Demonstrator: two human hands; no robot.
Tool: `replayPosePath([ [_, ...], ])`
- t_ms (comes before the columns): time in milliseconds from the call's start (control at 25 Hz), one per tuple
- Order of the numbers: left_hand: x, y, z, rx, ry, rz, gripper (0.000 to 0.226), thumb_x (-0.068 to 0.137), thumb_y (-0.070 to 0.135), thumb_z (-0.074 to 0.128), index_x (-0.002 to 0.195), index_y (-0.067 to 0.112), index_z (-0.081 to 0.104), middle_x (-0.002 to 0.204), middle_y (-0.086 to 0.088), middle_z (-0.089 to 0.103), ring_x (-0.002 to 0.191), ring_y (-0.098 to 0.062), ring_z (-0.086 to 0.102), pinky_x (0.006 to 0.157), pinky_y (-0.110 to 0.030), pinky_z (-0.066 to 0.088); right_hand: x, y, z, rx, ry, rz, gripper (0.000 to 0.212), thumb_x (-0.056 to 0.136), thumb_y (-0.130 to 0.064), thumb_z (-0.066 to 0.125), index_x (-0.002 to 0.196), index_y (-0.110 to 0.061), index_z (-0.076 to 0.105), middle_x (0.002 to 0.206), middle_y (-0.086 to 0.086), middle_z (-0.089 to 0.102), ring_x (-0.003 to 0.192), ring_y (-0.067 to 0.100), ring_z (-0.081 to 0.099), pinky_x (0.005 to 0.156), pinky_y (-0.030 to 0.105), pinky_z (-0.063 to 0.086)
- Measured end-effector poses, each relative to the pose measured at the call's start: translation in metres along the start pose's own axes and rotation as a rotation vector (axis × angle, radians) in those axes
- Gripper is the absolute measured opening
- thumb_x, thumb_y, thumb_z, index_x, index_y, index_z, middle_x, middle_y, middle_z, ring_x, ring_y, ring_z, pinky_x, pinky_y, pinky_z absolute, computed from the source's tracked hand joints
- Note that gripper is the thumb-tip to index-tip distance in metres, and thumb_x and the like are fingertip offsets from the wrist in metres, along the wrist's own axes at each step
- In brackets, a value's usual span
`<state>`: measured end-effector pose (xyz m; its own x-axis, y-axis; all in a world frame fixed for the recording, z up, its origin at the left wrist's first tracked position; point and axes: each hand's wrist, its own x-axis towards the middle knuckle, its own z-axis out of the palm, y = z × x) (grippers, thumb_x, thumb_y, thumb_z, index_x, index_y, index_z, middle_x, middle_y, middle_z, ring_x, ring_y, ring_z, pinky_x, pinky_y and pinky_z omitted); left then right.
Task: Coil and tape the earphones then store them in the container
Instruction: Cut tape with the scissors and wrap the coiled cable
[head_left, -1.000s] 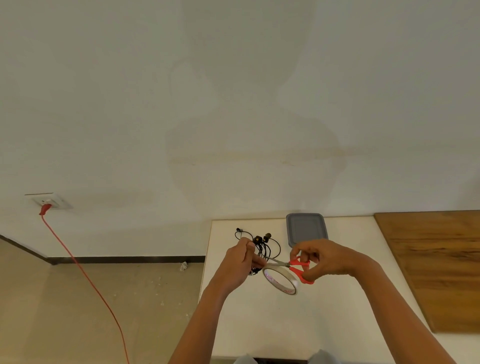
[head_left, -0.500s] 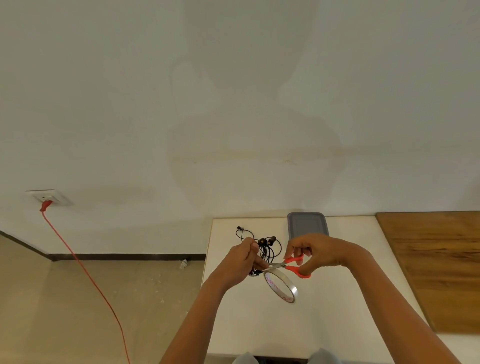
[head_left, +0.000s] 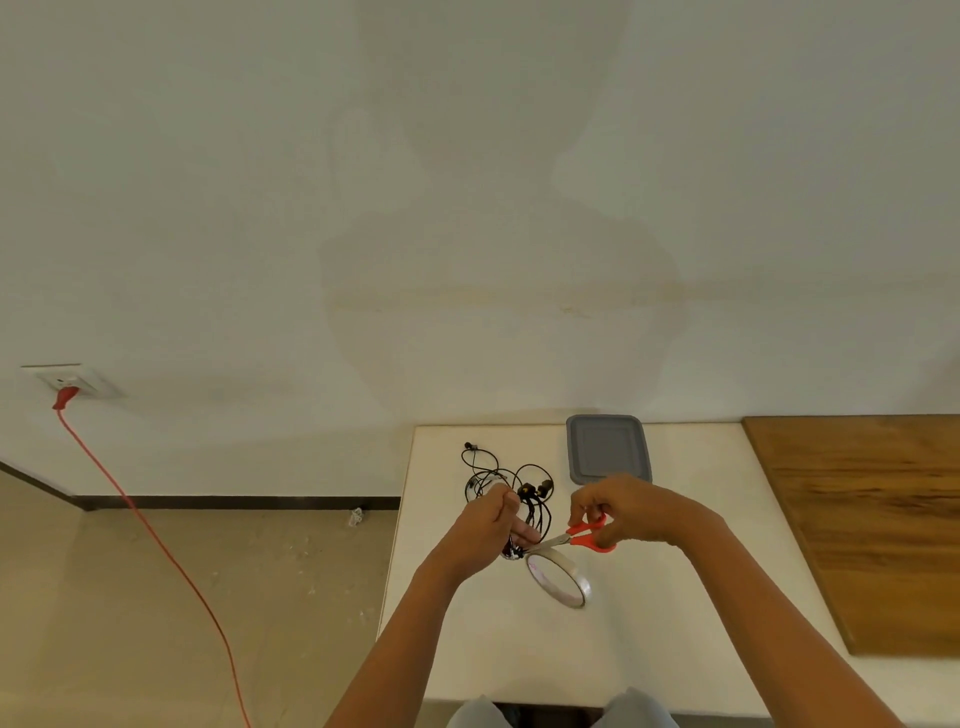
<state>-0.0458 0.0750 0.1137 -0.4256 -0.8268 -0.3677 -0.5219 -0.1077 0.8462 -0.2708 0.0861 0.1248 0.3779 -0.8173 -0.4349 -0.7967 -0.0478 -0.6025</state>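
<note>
The left hand (head_left: 488, 527) is up above a flat white table (head_left: 519, 649). Its fingers are curled tight round a bunch of thin black wired earphones (head_left: 540, 488). Some loops of the wire and the little ear buds stick out past the hand and lie over the far part of the table.

The right hand (head_left: 618, 506) holds a small pair of scissors (head_left: 569, 540) with red plastic handles and shiny metal blades. Its fingers are pinched round the red handles. The blades point to the left hand, and their tips are right next to the bunch of wire, just under the left fingers.

A round roll of clear sticky tape (head_left: 574, 569) is just below the scissor tips. It is tilted on its side (I cannot tell if it sits on the table or hangs from the wire).

A flat grey plastic container (head_left: 608, 449) with rounded corners sits at the far edge of the table, close to the wall. It is just behind the right hand. The earphones are not in it; they are in the left hand.

A big brown wooden board (head_left: 872, 519) lies on the right side of the table. Off to the left, a long red cable (head_left: 156, 545) runs from a white wall socket (head_left: 78, 382) down across the tan floor (head_left: 208, 597). A plain white wall (head_left: 467, 208) fills the top of the view.
</note>
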Motion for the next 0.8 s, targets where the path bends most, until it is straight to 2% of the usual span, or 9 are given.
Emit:
replayPosePath([
  [120, 0.005, -0.009, 0.013, -0.201, 0.131, -0.095, 0.025, 0.105, 0.026, 0.028, 0.091, 0.014, 0.045, 0.092, -0.008, 0.075, 0.077, -0.014, 0.07, 0.074, -0.027, 0.05, -0.001, 0.032, 0.03, 0.084, 0.055, 0.062, 0.023, 0.075, -0.022, 0.075, 0.096, -0.025, 0.065, 0.084, -0.006, 0.063, 0.077, 0.012, 0.058, 0.067, 0.02, 0.05],
  [240, 0.003, -0.013, 0.018, -0.299, 0.195, -0.165, 0.024, 0.105, 0.025, 0.03, 0.095, 0.013, 0.048, 0.095, -0.004, 0.075, 0.079, -0.012, 0.071, 0.074, -0.029, 0.047, -0.011, 0.065, 0.064, 0.21, 0.184, 0.153, 0.03, 0.069, -0.032, 0.077, 0.094, -0.03, 0.061, 0.091, -0.008, 0.064, 0.085, 0.014, 0.058, 0.074, 0.026, 0.051],
  [320, 0.001, -0.014, 0.017, -0.329, 0.21, -0.193, 0.024, 0.104, 0.026, 0.031, 0.1, 0.012, 0.051, 0.096, 0.0, 0.075, 0.08, -0.011, 0.072, 0.075, -0.03, 0.049, -0.011, 0.079, 0.086, 0.217, 0.349, 0.222, 0.032, 0.069, -0.035, 0.077, 0.095, -0.027, 0.06, 0.089, -0.009, 0.064, 0.084, 0.012, 0.057, 0.073, 0.025, 0.05],
  [400, -0.001, -0.014, 0.016, -0.386, 0.226, -0.211, 0.023, 0.104, 0.027, 0.033, 0.102, 0.012, 0.051, 0.096, 0.0, 0.075, 0.083, -0.014, 0.072, 0.082, -0.038, 0.052, -0.007, 0.086, 0.104, 0.189, 0.524, 0.379, 0.032, 0.072, -0.031, 0.077, 0.096, -0.02, 0.059, 0.089, -0.004, 0.064, 0.084, 0.018, 0.059, 0.07, 0.028, 0.051],
  [520, -0.005, -0.009, 0.014, -0.49, 0.22, -0.217, 0.021, 0.104, 0.025, 0.034, 0.099, 0.013, 0.05, 0.098, -0.003, 0.076, 0.085, -0.017, 0.072, 0.08, -0.035, 0.053, -0.002, 0.086, 0.122, 0.059, 0.494, 0.653, 0.032, 0.08, -0.028, 0.069, 0.103, -0.015, 0.051, 0.101, 0.005, 0.055, 0.091, 0.024, 0.059, 0.066, 0.031, 0.048],
  [600, -0.009, -0.005, 0.012, -0.538, 0.214, -0.21, 0.021, 0.104, 0.025, 0.034, 0.099, 0.014, 0.051, 0.1, -0.005, 0.075, 0.087, -0.019, 0.072, 0.08, -0.033, 0.054, 0.001, 0.082, 0.132, 0.055, 0.483, 0.706, 0.023, 0.085, -0.026, 0.062, 0.097, -0.015, 0.046, 0.099, 0.007, 0.052, 0.083, 0.024, 0.06, 0.062, 0.033, 0.049],
  [680, -0.014, -0.001, 0.009, -0.564, 0.208, -0.198, 0.022, 0.104, 0.025, 0.034, 0.095, 0.014, 0.05, 0.101, -0.005, 0.075, 0.088, -0.02, 0.073, 0.083, -0.035, 0.054, 0.002, 0.072, 0.133, 0.076, 0.481, 0.719, 0.008, 0.087, -0.02, 0.055, 0.084, -0.014, 0.051, 0.091, 0.007, 0.058, 0.073, 0.023, 0.059, 0.064, 0.036, 0.055],
  [760, -0.018, 0.002, 0.007, -0.577, 0.203, -0.18, 0.021, 0.104, 0.026, 0.035, 0.095, 0.014, 0.05, 0.102, -0.005, 0.075, 0.09, -0.021, 0.073, 0.086, -0.037, 0.054, 0.0, 0.058, 0.124, 0.074, 0.479, 0.753, 0.01, 0.087, -0.015, 0.053, 0.082, -0.016, 0.062, 0.091, 0.005, 0.063, 0.075, 0.022, 0.058, 0.067, 0.034, 0.055],
  [800, -0.021, 0.004, 0.006, -0.58, 0.206, -0.167, 0.022, 0.104, 0.027, 0.035, 0.097, 0.014, 0.051, 0.103, -0.004, 0.074, 0.091, -0.021, 0.073, 0.087, -0.037, 0.054, -0.004, 0.047, 0.115, 0.107, 0.547, 0.752, 0.013, 0.086, -0.011, 0.054, 0.085, -0.017, 0.066, 0.092, 0.004, 0.063, 0.077, 0.022, 0.058, 0.065, 0.032, 0.052],
])
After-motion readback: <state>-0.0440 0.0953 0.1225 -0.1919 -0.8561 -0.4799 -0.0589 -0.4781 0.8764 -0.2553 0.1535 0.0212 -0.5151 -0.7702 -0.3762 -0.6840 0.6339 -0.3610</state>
